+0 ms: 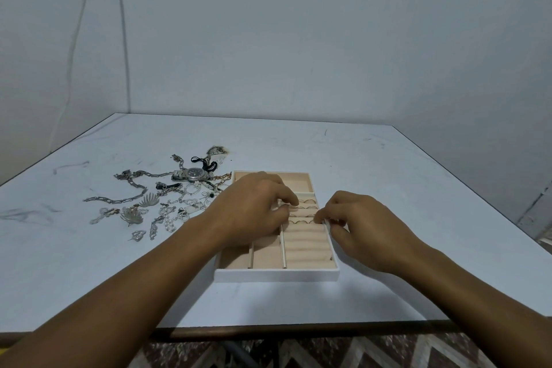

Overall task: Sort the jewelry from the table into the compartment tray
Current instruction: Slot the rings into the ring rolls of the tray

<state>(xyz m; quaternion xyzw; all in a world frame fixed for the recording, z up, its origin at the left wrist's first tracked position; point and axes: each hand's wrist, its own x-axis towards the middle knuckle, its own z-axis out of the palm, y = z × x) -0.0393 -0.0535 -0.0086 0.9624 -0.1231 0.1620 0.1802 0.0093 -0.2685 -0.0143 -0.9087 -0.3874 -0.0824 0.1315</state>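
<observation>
Left hand [257,206], right hand [361,227], fingers [291,199] curled among tray [277,275] rings [307,202]

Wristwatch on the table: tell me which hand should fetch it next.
Left, probably. The left hand is over the tray, nearest the wristwatch in the pile; the right hand is at the right wall, farther away.
</observation>
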